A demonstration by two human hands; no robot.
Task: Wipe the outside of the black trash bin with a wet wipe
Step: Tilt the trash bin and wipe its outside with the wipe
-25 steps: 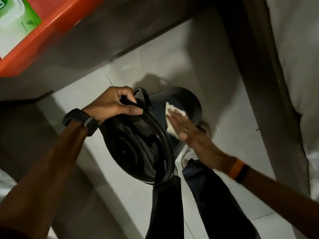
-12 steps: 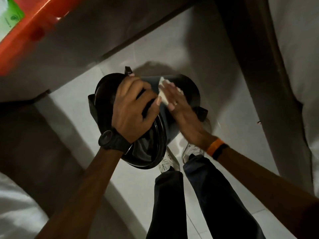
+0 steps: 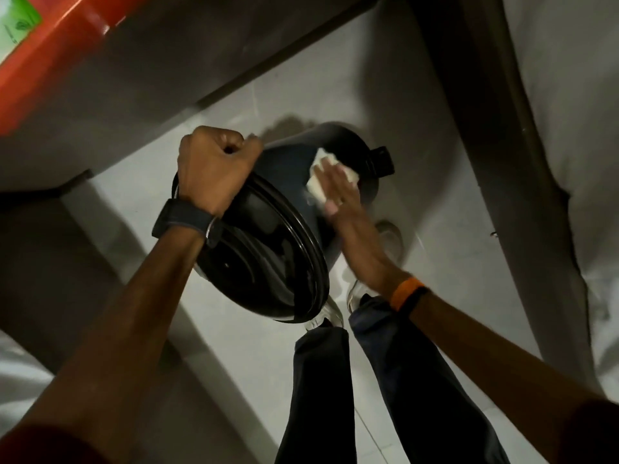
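Note:
The black trash bin (image 3: 288,169) is lifted off the floor and tilted, its shiny lid (image 3: 264,262) facing me. My left hand (image 3: 214,165) is clenched in a fist on the bin's upper rim and holds it up. My right hand (image 3: 338,192) lies flat on the bin's side wall, pressing a white wet wipe (image 3: 318,182) against it. Most of the wipe is under my fingers. A black pedal or hinge tab (image 3: 382,160) sticks out at the bin's far end.
An orange table edge (image 3: 50,58) with a green wipes pack (image 3: 16,21) is at the top left. Below are my dark trouser legs (image 3: 321,390) and light shoes (image 3: 388,236) on the pale tiled floor (image 3: 335,82). A white cloth-covered surface (image 3: 569,128) lies to the right.
My left hand has shifted its hold to a fist at the rim, and the bin has turned. My right hand slid the wipe down along the side wall.

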